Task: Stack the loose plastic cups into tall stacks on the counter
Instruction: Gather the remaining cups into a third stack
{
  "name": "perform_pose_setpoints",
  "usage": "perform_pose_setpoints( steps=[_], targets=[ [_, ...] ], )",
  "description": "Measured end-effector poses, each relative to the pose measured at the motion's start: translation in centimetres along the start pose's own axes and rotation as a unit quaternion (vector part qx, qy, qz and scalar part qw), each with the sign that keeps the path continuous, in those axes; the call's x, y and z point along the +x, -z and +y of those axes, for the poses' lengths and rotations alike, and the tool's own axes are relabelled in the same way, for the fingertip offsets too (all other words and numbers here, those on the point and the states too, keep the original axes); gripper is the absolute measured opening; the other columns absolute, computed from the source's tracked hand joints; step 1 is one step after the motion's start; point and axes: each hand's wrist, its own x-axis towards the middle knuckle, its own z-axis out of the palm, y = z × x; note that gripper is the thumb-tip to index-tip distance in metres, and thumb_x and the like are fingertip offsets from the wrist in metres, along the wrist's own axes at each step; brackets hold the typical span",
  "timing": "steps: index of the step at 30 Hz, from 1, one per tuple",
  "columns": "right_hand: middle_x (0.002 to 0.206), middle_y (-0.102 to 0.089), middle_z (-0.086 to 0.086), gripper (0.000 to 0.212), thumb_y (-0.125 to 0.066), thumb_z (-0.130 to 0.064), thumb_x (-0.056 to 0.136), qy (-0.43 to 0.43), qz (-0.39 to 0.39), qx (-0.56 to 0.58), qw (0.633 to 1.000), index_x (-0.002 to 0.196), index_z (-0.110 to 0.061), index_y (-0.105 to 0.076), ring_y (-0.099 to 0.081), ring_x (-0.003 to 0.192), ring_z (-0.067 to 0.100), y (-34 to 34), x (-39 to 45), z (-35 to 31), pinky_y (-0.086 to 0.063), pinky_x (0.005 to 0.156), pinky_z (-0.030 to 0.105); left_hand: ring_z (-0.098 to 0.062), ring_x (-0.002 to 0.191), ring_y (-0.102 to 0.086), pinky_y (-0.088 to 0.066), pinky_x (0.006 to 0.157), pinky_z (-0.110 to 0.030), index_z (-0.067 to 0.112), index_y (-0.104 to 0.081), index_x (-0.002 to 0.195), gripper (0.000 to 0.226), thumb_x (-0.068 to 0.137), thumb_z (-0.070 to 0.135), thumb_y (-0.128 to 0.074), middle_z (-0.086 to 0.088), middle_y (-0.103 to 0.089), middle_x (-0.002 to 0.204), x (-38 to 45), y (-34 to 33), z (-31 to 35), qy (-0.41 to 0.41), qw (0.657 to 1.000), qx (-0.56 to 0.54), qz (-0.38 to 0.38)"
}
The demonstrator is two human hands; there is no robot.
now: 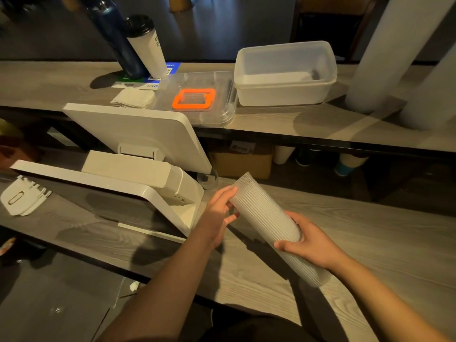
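A long stack of clear ribbed plastic cups [265, 213] lies tilted above the lower wooden counter [370, 233], its far end pointing up and left. My left hand [218, 215] grips the stack near that far end, thumb on top. My right hand [311, 243] wraps around the stack's middle from the right. The near end of the stack sticks out below my right wrist. One loose clear cup [208, 179] sits on the counter just beyond the stack, beside the white terminal. Two tall white cup stacks [385, 53] stand on the upper shelf at the right.
A white point-of-sale terminal [138, 144] fills the left of the counter. On the upper shelf sit a translucent tub [283, 92], a clear lid with an orange handle [193, 99], folded napkins [133, 98], a white lidded cup [148, 45] and a dark bottle [116, 38]. Cardboard box [243, 164] below.
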Motion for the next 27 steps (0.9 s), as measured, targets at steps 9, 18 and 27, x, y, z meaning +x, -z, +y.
perform_pose_setpoints(
  steps=[9, 18, 27],
  targets=[
    [0.127, -0.043, -0.021, 0.078, -0.078, -0.054, 0.076, 0.005, 0.009, -0.022, 1.000, 0.138, -0.045, -0.030, -0.046, 0.110, -0.001, 0.0, 0.1, -0.4, -0.041, 0.082, 0.014, -0.026, 0.128, -0.050, -0.036, 0.113, -0.053, 0.030, -0.054, 0.121, 0.031, 0.095, 0.048, -0.054, -0.004, -0.059, 0.130, 0.3, -0.5, -0.1, 0.051, 0.999, 0.014, 0.001],
    [0.130, -0.046, -0.017, 0.090, -0.077, -0.062, 0.070, -0.017, 0.005, -0.017, 1.000, 0.146, -0.037, -0.035, -0.048, 0.114, 0.001, 0.1, 0.9, 1.2, -0.046, 0.089, 0.021, -0.020, 0.122, -0.054, -0.042, 0.109, -0.048, 0.026, -0.050, 0.140, 0.057, 0.092, 0.055, -0.054, 0.000, -0.058, 0.133, 1.9, 0.5, -0.8, 0.056, 0.996, 0.064, -0.012],
    [0.132, -0.047, -0.011, 0.088, -0.078, -0.058, 0.074, -0.056, 0.027, -0.029, 0.998, 0.146, -0.034, -0.035, -0.048, 0.113, 0.008, -0.2, 2.0, 2.7, -0.044, 0.086, 0.021, -0.023, 0.133, -0.045, -0.046, 0.105, -0.043, 0.024, -0.044, 0.145, 0.082, 0.076, 0.049, -0.079, -0.005, -0.042, 0.150, 6.2, 3.6, -4.6, -0.022, 0.937, 0.306, 0.164]
  ],
)
